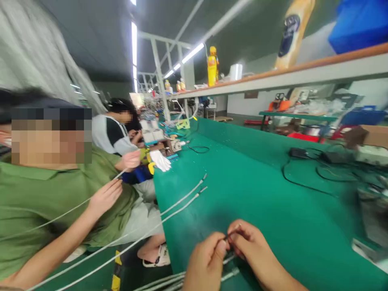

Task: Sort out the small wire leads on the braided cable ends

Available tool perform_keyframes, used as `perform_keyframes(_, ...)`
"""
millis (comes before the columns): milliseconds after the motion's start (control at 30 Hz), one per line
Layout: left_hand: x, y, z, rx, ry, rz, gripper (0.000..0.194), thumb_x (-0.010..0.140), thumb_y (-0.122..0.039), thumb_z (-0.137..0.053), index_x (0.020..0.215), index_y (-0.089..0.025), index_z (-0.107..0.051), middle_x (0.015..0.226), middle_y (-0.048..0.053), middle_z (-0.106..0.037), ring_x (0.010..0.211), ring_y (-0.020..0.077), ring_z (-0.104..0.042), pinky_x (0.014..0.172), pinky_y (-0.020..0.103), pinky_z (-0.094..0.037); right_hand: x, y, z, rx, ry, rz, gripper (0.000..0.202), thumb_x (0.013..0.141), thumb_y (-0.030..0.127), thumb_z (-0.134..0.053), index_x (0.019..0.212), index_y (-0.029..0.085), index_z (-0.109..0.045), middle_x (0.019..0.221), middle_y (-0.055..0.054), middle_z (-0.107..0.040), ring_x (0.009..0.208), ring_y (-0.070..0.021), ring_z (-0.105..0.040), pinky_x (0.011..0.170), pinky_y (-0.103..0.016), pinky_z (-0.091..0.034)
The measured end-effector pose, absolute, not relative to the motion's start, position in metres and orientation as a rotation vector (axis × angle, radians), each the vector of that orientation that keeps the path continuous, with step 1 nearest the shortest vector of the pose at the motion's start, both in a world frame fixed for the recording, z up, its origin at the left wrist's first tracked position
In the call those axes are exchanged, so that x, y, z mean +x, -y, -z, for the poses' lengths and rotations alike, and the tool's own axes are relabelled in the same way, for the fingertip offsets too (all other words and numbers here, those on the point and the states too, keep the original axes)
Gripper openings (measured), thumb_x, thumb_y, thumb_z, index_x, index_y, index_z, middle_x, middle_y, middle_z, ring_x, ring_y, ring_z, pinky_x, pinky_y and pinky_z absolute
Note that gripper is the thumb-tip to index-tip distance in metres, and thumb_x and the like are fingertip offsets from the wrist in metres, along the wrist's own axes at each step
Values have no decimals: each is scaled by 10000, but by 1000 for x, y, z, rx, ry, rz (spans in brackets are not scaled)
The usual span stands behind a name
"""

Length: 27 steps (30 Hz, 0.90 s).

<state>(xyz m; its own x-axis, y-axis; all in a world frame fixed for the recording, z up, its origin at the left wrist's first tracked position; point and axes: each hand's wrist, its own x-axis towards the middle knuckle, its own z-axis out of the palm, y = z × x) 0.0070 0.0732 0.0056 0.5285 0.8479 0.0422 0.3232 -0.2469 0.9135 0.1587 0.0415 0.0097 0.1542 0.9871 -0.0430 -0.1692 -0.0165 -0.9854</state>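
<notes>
On the far left a co-worker in a green shirt point(60, 194) holds a pale cable point(121, 173) between two raised hands, apparently to keep that stretch taut and in plain sight. Beyond, a second person point(113, 133) sits along the same side. A white glove point(160, 160) lies near the corner of the green bench point(257, 190), beside crowded boxes and tools. Two pale cables point(188, 203) reach over the bench's left edge, their dark-tipped ends resting on the top, probably so those ends stay within easy reach while the long lengths hang away. Nearer, more pale cables point(169, 280) run beneath the person's left hand point(204, 260). This hand and the right hand point(253, 246) meet low over the bench, fingertips pinched on a thin dark strand point(232, 233); the close grip seems meant to steady so slender a piece. Its exact form is too blurred to tell. Farther right, a black adapter point(298, 152) and loose black cord point(303, 187) lie well apart from the hands.
</notes>
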Motion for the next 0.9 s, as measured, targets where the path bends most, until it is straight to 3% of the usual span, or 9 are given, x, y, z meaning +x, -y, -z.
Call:
perform_keyframes(100, 8, -75, -3, 1554, -887, -652, 388, 965, -523, -440, 911, -178, -608, 636, -33, -471, 563, 112, -393, 505, 210, -271, 160, -43, -15, -1125, 930, -1250, 41, 768, 224, -610, 765, 184, -612, 638, 26, -611, 578, -112, -462, 560, -232, -334)
perform_keyframes(233, 7, -78, -10, 1383, -796, -597, 373, 978, -516, -434, 909, -170, -552, 511, -104, -276, 486, 89, -222, 481, 213, -178, 163, -43, -18, -1111, 992, -1261, 126, 812, 300, -650, 780, 178, -642, 685, 8, -642, 627, -126, -500, 603, -246, -357)
perform_keyframes(400, 8, -77, -11, 1348, -806, -628, 352, 996, -486, -418, 882, -170, -522, 491, -107, -288, 489, 86, -216, 491, 215, -176, 167, -45, -14, -1080, 1006, -1256, 186, 841, 358, -677, 793, 180, -662, 706, 19, -645, 608, -112, -486, 576, -243, -340)
perform_keyframes(667, 10, -73, -9, 1332, -838, -648, 366, 981, -501, -447, 873, -163, -534, 467, -105, -284, 470, 76, -182, 481, 217, -155, 168, -45, -10, -999, 996, -1299, 77, 846, 241, -612, 826, 174, -644, 735, 7, -680, 709, -137, -573, 692, -269, -412)
perform_keyframes(900, 12, -68, -9, 1412, -928, -607, 353, 982, -519, -428, 906, -185, -512, 556, -93, -246, 499, 87, -217, 469, 207, -179, 167, -45, -14, -1029, 964, -1297, 51, 817, 178, -590, 800, 177, -638, 696, 25, -646, 697, -130, -560, 684, -253, -411)
